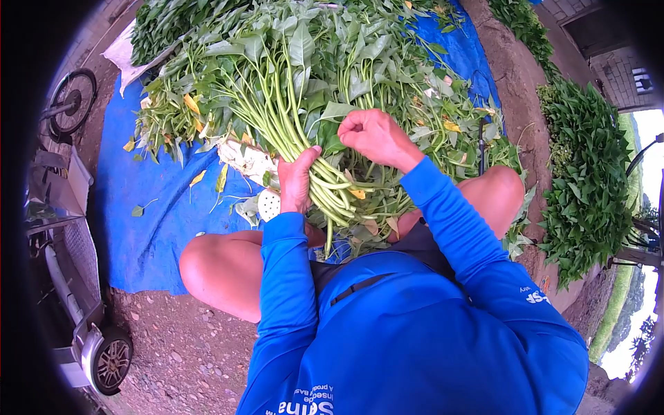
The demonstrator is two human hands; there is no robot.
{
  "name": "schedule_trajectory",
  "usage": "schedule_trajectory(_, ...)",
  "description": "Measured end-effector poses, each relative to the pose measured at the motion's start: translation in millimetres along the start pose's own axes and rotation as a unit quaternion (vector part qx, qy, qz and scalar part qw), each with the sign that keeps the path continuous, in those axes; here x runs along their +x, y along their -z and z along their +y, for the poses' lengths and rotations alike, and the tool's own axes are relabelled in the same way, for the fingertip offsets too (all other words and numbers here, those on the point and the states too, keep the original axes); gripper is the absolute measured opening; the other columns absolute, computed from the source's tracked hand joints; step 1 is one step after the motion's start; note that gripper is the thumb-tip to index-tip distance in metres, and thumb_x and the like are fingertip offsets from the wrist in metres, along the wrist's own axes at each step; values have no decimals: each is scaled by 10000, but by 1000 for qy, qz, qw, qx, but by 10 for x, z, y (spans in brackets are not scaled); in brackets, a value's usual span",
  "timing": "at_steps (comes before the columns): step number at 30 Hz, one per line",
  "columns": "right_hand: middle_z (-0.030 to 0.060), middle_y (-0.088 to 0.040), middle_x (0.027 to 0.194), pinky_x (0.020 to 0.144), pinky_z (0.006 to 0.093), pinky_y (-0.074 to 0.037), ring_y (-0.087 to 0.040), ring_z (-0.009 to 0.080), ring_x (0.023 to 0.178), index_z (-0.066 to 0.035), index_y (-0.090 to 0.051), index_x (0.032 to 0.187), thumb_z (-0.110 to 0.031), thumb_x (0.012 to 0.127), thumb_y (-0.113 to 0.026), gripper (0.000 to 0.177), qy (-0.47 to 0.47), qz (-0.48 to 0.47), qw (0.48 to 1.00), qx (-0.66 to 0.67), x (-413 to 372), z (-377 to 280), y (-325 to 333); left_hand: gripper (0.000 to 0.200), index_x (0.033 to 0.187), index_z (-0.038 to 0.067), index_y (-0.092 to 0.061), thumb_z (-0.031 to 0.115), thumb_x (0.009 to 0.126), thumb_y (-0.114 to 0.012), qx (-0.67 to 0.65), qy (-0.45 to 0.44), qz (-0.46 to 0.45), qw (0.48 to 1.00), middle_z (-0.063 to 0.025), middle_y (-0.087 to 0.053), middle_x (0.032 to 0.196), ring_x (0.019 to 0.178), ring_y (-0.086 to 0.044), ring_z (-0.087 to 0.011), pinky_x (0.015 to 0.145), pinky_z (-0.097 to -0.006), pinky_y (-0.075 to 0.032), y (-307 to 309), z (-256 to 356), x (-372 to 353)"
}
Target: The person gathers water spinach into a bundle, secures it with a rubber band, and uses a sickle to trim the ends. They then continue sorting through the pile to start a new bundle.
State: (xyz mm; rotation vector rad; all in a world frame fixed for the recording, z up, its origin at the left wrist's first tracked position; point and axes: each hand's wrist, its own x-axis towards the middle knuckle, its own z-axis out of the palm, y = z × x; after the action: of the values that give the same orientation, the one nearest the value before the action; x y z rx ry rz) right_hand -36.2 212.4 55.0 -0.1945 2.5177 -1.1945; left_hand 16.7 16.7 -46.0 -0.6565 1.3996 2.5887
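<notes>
My left hand (297, 181) is wrapped round the stems of a thick bunch of water spinach (277, 114), just above their cut ends. The leafy tops fan out away from me over a large heap of the same greens (360, 52). To the right of the bunch, my right hand (377, 135) is raised with its fingers curled in a pinch. A broad leaf lies close to those fingertips, and whatever they hold is too small or hidden to make out.
Beneath the heap is a blue tarp (155, 228) with loose yellowed leaves. A dark rod (482, 146) stands at the right. Piled greens (581, 180) lie farther right. A wheeled metal vehicle (76, 277) stands at the left on gravelly ground (176, 346).
</notes>
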Motion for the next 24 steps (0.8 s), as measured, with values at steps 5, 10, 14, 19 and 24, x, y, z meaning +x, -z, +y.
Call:
schedule_trajectory(5, 207, -766, 979, 865, 478, -567, -729, 396, 927, -34, -808, 1078, -253, 875, -765, 301, -25, -109, 985, -133, -984, 216, -5, 265, 1076, -15, -643, 108, 896, -793, -9, 12, 5, 1000, -72, -681, 869, 695, -670, -179, 664, -333, -585, 29, 21, 47)
schedule_trajectory(10, 184, -699, 1003, 840, 468, -550, -687, 372, 924, 27, -779, 1119, -239, 927, -760, 328, -2, 100, 992, -81, -1204, 533, -449, 274, 1079, -16, -649, 124, 895, -797, -32, 31, 12, 999, -79, -684, 881, 728, -682, -192, 696, -351, -598, 32, 11, 96)
schedule_trajectory(14, 212, -716, 1018, 870, 454, -550, -712, 338, 979, 54, -741, 1166, -213, 965, -727, 335, 42, 85, 993, 76, -1212, 713, -479, 273, 1032, 11, -680, 240, 933, -790, -27, 44, 8, 999, -80, -685, 858, 728, -688, -205, 712, -370, -613, 0, 42, 66)
schedule_trajectory(19, 135, -728, 912, 733, 357, -550, -680, 171, 785, 41, -732, 1169, -191, 996, -704, 291, -21, 71, 962, 263, -1291, 643, -322, 274, 1042, 8, -688, 234, 932, -797, -34, 28, 24, 999, -73, -686, 858, 732, -690, -201, 716, -360, -613, -58, 44, 51)
schedule_trajectory(24, 169, -717, 756, 716, 386, -570, -712, 220, 718, 8, -793, 965, -232, 899, -672, 277, -69, -7, 996, 54, -1161, 422, 91, 256, 1051, -2, -699, 194, 921, -800, -17, -13, 30, 999, -71, -684, 861, 732, -685, -202, 711, -359, -604, -56, 34, 38)
